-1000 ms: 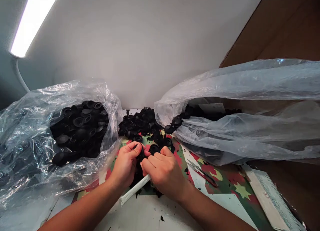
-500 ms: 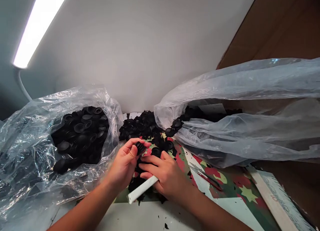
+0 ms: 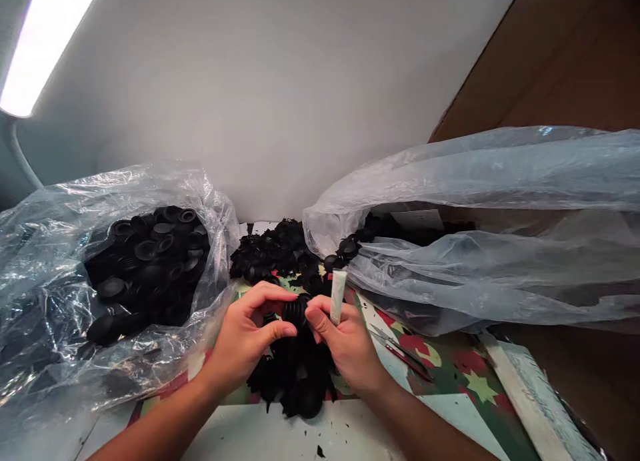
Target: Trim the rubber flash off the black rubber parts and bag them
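Observation:
Between thumb and fingers of my left hand [image 3: 250,331] is a black ribbed rubber boot [image 3: 296,310], held upright above the work surface. My right hand [image 3: 345,334] is closed around a white stick-shaped handle [image 3: 339,296], which points up; whatever is at its other end is hidden in the fingers. My right thumb and forefinger touch or nearly touch the boot's right side. Below both hands lies a heap of black rubber pieces and torn scraps [image 3: 300,388].
An open clear plastic bag [image 3: 45,274] full of similar black boots [image 3: 150,274] lies at left. More black pieces [image 3: 275,248] are piled behind. Another clear bag [image 3: 480,274] spreads at right, near scissors or tweezers with red handles [image 3: 405,358] and a cardboard box [image 3: 550,68].
My right hand has swung the white handle from pointing down-left to pointing up and has come to the boot. My left hand has turned the boot upright, slightly lower and to the right.

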Demonstrator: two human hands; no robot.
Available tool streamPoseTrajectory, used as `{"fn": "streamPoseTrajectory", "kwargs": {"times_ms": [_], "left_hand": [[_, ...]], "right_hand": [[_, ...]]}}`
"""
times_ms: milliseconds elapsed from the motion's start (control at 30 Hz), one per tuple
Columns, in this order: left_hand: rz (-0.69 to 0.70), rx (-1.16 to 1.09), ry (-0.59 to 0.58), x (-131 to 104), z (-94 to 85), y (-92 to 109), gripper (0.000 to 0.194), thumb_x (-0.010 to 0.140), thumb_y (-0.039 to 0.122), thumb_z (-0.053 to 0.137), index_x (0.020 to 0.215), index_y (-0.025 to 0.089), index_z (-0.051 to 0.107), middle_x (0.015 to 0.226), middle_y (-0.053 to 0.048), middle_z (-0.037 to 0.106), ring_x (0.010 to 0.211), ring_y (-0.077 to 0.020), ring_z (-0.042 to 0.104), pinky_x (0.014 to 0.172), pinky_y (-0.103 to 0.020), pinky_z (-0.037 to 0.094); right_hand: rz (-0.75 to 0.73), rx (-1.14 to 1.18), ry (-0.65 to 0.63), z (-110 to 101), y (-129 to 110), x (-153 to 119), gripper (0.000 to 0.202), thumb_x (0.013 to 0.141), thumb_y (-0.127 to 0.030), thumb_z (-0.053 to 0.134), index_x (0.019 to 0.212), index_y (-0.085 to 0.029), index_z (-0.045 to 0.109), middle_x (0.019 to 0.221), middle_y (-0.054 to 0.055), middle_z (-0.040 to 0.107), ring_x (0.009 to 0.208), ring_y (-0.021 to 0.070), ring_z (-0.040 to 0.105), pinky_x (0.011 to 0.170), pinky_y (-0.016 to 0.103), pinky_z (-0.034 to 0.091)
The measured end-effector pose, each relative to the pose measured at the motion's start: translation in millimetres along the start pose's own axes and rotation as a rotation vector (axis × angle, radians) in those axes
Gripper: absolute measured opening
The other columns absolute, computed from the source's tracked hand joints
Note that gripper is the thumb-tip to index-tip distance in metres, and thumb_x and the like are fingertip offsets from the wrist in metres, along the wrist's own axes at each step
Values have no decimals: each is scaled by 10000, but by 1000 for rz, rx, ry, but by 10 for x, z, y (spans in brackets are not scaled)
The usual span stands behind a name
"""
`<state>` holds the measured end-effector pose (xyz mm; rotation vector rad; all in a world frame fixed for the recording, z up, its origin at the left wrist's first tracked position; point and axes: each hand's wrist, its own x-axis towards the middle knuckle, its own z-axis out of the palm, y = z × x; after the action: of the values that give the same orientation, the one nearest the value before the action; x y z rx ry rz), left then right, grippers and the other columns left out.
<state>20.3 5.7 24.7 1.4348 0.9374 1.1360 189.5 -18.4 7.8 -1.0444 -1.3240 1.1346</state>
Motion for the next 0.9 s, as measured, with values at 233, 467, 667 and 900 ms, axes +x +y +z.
{"fn": "streamPoseTrajectory", "kwargs": {"times_ms": [233, 467, 667, 900], "left_hand": [[-206, -235, 25, -18, 6, -67, 341, 601, 246, 930, 908, 194, 790, 827, -44, 768, 721, -185, 669, 649, -257, 523], [-220, -352, 22, -4, 37, 9, 364, 570, 292, 960, 854, 177, 765, 820, -34, 739, 749, -171, 659, 673, -242, 514], [-427, -698, -55, 12, 31, 7, 318, 709, 332, 894, 920, 173, 718, 832, -4, 697, 726, -117, 635, 705, -223, 519], [-472, -790, -48, -26, 90, -82, 297, 737, 394, 870, 825, 151, 724, 835, -33, 736, 817, -159, 669, 803, -278, 545]], "right_hand": [[22, 57, -19, -13, 20, -14, 593, 891, -698, 550, 576, -214, 418, 557, -51, 347, 526, 108, 305, 489, 252, 252], [3, 54, -18, -15, 18, -5, 563, 901, -670, 561, 586, -205, 518, 540, -46, 382, 524, 113, 353, 504, 253, 309], [-58, 42, 51, -32, 53, -4, 412, 912, -597, 599, 900, -210, 739, 578, -36, 488, 540, 128, 446, 536, 258, 414], [-133, -69, 61, 7, 127, -59, 203, 824, -288, 752, 1019, -251, 712, 866, 16, 696, 710, 152, 617, 597, 243, 511]]}}
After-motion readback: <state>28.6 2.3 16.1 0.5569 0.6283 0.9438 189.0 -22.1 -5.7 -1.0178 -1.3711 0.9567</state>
